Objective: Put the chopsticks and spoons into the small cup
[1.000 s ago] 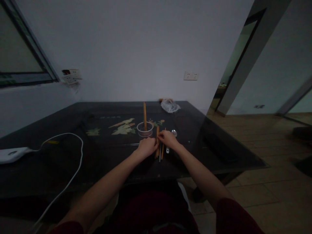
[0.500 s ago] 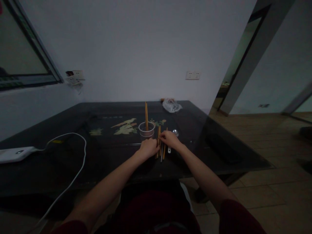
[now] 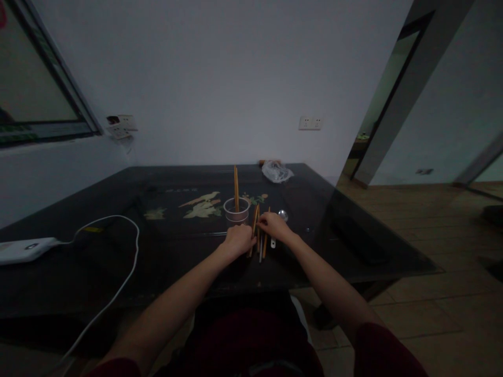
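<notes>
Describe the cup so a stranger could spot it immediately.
Find the dark table against the pale wall. Near its middle, just beyond the left hand, stands the see-through cup; among its neighbours, it alone has chopsticks standing in it.

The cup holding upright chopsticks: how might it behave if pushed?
The cup is probably light, since its side looks thin and see-through. It might tip if nudged, because the chopsticks rise well above it.

a crumpled plastic bag [image 3: 277,172] lies near the wall [image 3: 216,78].
</notes>
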### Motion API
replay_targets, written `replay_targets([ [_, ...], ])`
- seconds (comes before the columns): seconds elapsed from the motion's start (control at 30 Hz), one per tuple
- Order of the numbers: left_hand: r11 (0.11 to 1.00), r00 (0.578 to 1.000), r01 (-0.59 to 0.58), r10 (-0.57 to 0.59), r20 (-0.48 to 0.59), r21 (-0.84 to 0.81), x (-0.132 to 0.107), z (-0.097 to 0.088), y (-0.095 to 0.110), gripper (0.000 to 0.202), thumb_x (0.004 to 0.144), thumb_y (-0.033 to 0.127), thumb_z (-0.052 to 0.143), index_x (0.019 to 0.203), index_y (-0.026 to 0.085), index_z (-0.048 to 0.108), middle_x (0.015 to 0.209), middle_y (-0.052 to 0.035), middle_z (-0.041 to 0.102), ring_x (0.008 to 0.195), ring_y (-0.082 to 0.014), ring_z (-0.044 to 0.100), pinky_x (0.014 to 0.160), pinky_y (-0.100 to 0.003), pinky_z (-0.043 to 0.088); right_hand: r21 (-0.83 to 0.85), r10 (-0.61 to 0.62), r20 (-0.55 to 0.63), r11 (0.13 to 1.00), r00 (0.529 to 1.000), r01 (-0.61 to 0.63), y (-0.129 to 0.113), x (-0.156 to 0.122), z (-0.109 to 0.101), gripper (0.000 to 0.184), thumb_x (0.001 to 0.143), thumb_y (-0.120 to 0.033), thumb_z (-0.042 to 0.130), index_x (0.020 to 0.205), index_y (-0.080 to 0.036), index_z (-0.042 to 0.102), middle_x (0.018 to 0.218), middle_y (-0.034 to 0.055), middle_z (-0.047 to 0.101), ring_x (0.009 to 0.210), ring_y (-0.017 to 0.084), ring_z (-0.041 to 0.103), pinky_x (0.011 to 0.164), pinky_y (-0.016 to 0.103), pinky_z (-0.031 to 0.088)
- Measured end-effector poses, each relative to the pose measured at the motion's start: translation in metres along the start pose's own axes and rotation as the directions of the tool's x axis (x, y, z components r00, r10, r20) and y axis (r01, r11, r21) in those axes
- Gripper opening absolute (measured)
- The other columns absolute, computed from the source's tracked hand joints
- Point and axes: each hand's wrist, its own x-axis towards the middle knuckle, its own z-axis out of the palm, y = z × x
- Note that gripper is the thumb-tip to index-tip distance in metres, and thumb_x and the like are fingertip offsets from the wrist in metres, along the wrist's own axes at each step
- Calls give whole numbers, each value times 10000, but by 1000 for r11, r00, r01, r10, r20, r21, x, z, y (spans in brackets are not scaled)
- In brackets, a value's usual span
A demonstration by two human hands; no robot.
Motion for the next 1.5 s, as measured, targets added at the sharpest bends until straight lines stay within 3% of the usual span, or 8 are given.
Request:
replay_targets([
  [0.37, 999, 992, 20, -24, -122, -30, 7, 3, -1, 349, 814, 351, 515, 992, 116, 701, 940, -187, 699, 951, -293, 665, 806, -342, 505, 41, 52, -65, 998, 997, -49, 3, 1, -1, 198, 874, -274, 550, 851, -172, 718, 853, 74, 705, 800, 176, 628, 650, 235, 375],
  [0.6, 997, 976, -49, 36, -217, -52, 3, -4, 2, 302, 825, 355, 478, 893, 154, 692, 854, -142, 712, 855, -279, 685, 722, -330, 507, 272, 198, -115, 949, 973, -161, 9, 4, -2, 369, 904, -354, 480, 687, -144, 692, 630, 48, 664, 588, 136, 570, 533, 228, 312],
  [0.73, 993, 958, -106, 87, -273, -58, -1, -6, 5, 277, 844, 366, 470, 906, 177, 662, 832, -116, 709, 832, -269, 684, 712, -330, 499, 531, 235, -65, 831, 970, -166, 10, 4, -6, 444, 866, -460, 499, 586, -139, 622, 497, 2, 566, 461, 102, 474, 472, 219, 290],
  [0.87, 989, 936, -145, 132, -326, -18, -3, -5, 7, 266, 865, 367, 460, 960, 180, 624, 820, -103, 702, 800, -267, 683, 690, -327, 487, 786, 227, -31, 607, 973, -117, 9, 3, -7, 425, 786, -538, 555, 633, -146, 615, 470, -29, 520, 404, 82, 408, 425, 211, 275],
  [1.03, 984, 919, -179, 161, -359, -17, -5, -9, 3, 293, 888, 426, 443, 920, 190, 613, 775, -81, 690, 743, -254, 673, 632, -299, 455, 885, 205, -97, 466, 974, -10, 5, 4, -10, 432, 719, -582, 601, 675, -153, 622, 459, -40, 504, 404, 84, 421, 420, 210, 288],
  [1.17, 951, 864, -265, 160, -478, -160, -8, -21, -8, 304, 903, 425, 431, 806, 199, 610, 712, -41, 663, 669, -206, 636, 596, -271, 421, 875, 187, -172, 481, 967, 63, 2, 5, -18, 434, 726, -591, 592, 684, -159, 609, 469, -37, 501, 421, 100, 447, 434, 220, 317],
  [1.37, 704, 663, -551, 42, -747, -449, -11, -48, -38, 204, 868, 352, 511, 862, 175, 612, 771, -17, 646, 666, -134, 585, 618, -234, 440, 698, 17, -353, 671, 936, 251, -29, 0, -41, 420, 827, -538, 524, 653, -159, 571, 533, -30, 496, 507, 100, 448, 491, 219, 323],
  [1.5, 552, 664, -598, -65, -745, -581, -8, -53, -58, 265, 832, 383, 558, 969, 168, 633, 889, -41, 668, 729, -142, 609, 634, -237, 470, 533, -141, -404, 766, 904, 358, -56, -2, -46, 393, 880, -446, 504, 616, -157, 540, 561, -31, 487, 558, 94, 440, 541, 216, 305],
])
